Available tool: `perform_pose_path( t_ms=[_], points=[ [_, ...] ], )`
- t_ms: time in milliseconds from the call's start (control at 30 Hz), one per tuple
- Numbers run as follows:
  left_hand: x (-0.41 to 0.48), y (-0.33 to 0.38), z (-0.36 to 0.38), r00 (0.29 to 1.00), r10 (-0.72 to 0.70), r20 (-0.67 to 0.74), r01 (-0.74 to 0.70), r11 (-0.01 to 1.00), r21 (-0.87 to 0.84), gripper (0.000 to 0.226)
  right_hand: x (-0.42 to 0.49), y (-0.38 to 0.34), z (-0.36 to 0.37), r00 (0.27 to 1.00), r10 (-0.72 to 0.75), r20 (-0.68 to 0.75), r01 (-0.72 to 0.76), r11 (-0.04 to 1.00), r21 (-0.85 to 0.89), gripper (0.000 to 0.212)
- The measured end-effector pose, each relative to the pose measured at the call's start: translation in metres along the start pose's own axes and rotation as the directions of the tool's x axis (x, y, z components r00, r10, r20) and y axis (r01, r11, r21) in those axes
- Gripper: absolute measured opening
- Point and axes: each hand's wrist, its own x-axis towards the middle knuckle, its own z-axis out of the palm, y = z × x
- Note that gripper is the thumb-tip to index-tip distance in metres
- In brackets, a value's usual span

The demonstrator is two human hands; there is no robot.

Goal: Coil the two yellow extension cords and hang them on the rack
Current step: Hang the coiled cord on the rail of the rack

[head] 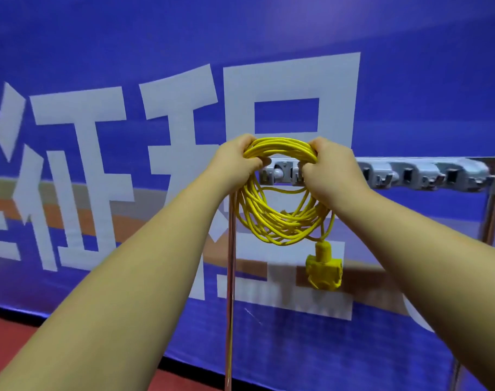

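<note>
A coiled yellow extension cord (280, 224) hangs in loops from both my hands, held up right in front of the rack's left end. My left hand (235, 162) grips the top of the coil on its left side. My right hand (329, 167) grips the top on the right side. The cord's yellow socket block (323, 270) dangles below the coil. The grey rack (415, 174) is a horizontal bar with several clip holders, partly hidden behind my hands. Only one cord is in view.
The rack stands on thin metal posts, one at the left (230, 277) and one at the right (491, 218). Behind it hangs a blue banner (127, 66) with large white characters. Red floor (12, 331) shows at the lower left.
</note>
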Motion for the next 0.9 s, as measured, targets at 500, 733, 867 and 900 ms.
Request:
perform_pose_path(
  t_ms=[500,733,867,900],
  points=[
    [0.0,-0.029,0.02,0.96,-0.058,0.275,0.101,0.984,-0.146,0.055,0.009,0.0,0.01,0.974,0.181,0.138,-0.177,0.983,-0.042,0.031],
    [-0.001,-0.022,0.028,0.985,-0.077,0.155,0.124,0.939,-0.322,0.042,0.002,0.002,0.011,0.998,0.024,0.055,-0.024,1.0,0.009,0.027],
    [-0.006,-0.027,0.041,0.998,-0.011,0.055,0.022,0.978,-0.207,0.044,-0.008,0.007,0.02,0.997,-0.065,-0.039,0.063,0.996,-0.059,0.019],
    [-0.007,-0.028,0.043,0.999,0.003,0.047,0.004,0.988,-0.156,0.046,-0.011,0.01,0.024,0.994,-0.098,-0.054,0.094,0.993,-0.066,0.019]
  ],
)
